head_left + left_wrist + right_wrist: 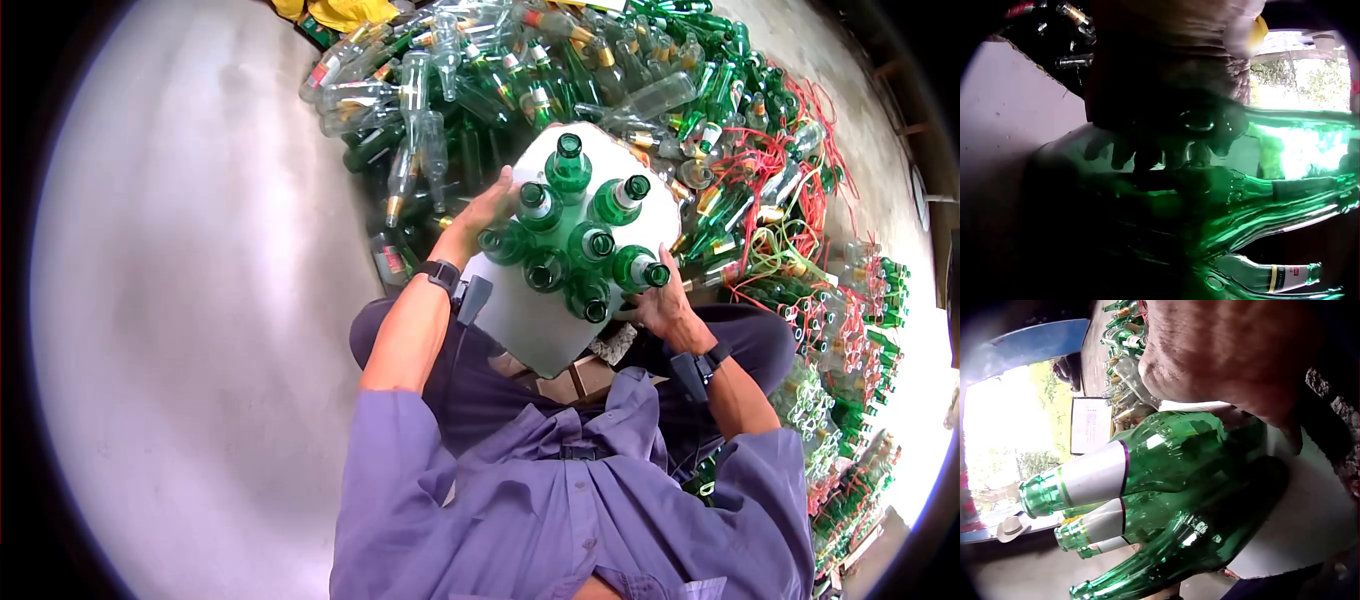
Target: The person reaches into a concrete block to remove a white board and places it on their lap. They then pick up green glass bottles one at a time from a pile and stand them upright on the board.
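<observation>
Several green glass bottles [568, 180] stand upright in a tight cluster on a white board [510, 320], in front of the seated person. My left hand [485, 212] holds the cluster at its left side, against an outer bottle; its fingertips show faintly through green glass in the left wrist view. From the right, my right hand [662, 300] grips the lower part of a white-necked green bottle [1172, 450], thumb up along its side. That bottle leans outward to the right in the head view. More bottle necks crowd beside it in the right wrist view.
A big heap of loose clear and green bottles [480, 80] lies beyond the board, red and green plastic strapping [770, 165] tangled at its right. Bundled bottles [850, 330] are lined up farther right. Grey floor [200, 300] stretches along the left.
</observation>
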Action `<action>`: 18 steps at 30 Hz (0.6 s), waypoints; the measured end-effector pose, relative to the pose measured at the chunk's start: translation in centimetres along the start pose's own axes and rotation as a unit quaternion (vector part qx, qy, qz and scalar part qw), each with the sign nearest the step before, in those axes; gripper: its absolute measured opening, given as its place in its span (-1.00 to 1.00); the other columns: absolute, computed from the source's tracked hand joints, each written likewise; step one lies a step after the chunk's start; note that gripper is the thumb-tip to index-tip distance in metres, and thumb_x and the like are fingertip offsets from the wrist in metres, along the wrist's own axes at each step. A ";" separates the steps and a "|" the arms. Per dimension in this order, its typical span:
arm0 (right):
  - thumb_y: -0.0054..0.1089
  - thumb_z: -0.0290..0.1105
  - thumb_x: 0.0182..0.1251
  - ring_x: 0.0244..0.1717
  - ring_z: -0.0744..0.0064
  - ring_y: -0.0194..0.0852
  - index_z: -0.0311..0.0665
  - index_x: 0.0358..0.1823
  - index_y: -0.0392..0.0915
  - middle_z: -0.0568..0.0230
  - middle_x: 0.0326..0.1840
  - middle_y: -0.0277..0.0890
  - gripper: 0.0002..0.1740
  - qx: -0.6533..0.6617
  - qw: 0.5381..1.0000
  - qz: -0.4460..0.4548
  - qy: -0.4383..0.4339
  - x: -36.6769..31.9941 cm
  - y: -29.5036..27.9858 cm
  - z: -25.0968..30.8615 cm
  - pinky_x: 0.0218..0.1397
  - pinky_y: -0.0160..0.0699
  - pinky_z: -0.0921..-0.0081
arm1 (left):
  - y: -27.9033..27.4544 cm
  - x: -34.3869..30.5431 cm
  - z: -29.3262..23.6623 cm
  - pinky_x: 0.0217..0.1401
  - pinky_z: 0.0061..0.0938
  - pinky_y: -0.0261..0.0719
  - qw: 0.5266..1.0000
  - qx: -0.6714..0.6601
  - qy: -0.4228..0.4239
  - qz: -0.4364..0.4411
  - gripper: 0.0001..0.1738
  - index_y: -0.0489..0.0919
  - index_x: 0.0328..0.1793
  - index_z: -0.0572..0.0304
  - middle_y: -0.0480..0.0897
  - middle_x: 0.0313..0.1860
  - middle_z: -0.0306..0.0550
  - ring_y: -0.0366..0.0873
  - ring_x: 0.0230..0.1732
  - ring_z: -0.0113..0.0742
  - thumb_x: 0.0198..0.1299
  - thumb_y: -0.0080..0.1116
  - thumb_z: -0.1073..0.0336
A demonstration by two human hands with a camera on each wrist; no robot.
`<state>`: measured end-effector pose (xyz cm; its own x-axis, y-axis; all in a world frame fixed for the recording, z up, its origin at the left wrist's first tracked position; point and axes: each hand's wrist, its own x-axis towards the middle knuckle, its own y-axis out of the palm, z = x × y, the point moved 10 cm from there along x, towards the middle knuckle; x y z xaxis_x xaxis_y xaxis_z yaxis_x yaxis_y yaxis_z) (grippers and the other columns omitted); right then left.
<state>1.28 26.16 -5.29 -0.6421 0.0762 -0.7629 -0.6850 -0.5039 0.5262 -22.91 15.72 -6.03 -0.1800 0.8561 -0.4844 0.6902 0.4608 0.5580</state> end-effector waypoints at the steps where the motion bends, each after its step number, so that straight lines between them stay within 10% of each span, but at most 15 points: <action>1: -0.17 0.42 0.37 0.53 -0.29 0.00 -0.14 0.54 0.11 -0.05 0.56 0.11 -0.05 0.049 0.998 -0.008 0.023 1.1 -1.1 -1.0 0.40 -0.17 -0.61 | 0.8 -0.1 -0.3 0.27 -0.30 0.54 0.999 -0.032 0.012 0.005 -0.23 0.47 0.38 0.22 0.61 0.15 -0.10 0.57 0.14 -0.26 0.46 -0.25 -0.31; 4: -0.13 0.39 0.38 0.41 -0.22 0.20 -0.14 0.42 0.28 0.02 0.44 0.28 -0.15 0.124 0.991 0.050 0.020 1.2 1.0 -1.4 0.37 -0.05 -0.60 | 2.2 -1.5 -2.5 0.27 -0.32 0.54 0.988 0.142 0.018 -0.056 -0.22 0.46 0.39 0.23 0.61 0.17 -0.11 0.57 0.15 -0.30 0.43 -0.16 -0.33; 12: -0.27 0.35 0.45 0.39 0.02 0.31 -0.11 0.45 0.28 0.10 0.41 0.35 -0.19 0.151 0.985 0.072 0.029 1.7 4.5 -1.7 0.38 0.22 -0.36 | 1.0 0.2 -1.4 0.21 -0.34 0.57 0.996 0.069 -0.003 -0.054 -0.29 0.41 0.44 0.23 0.61 0.19 -0.10 0.59 0.15 -0.31 0.46 -0.08 -0.21; 14: -0.30 0.36 0.45 0.40 0.01 0.31 -0.12 0.46 0.26 0.09 0.42 0.34 -0.17 0.142 0.987 0.069 0.030 1.7 4.8 -1.5 0.38 0.22 -0.37 | 0.7 0.9 -0.7 0.44 0.07 0.24 0.994 0.101 -0.020 -0.032 -0.29 0.41 0.50 0.01 0.49 0.38 -0.12 0.30 0.46 -0.15 0.46 -0.23 -0.28; 18: -0.32 0.36 0.46 0.40 0.00 0.31 -0.15 0.45 0.27 0.05 0.43 0.33 -0.16 0.138 0.989 0.051 0.030 2.0 4.8 -1.5 0.40 0.21 -0.34 | -0.9 1.5 -0.2 0.47 0.25 0.05 0.988 0.146 -0.015 -0.054 -0.32 0.44 0.48 -0.13 0.50 0.38 -0.22 0.24 0.50 -0.15 0.46 -0.27 -0.30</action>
<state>-2.76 22.54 -4.84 -0.6973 -0.0189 -0.7165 -0.6904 -0.2511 0.6785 -23.96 16.64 -7.14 -0.2446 0.7965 -0.5529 0.8417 0.4575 0.2867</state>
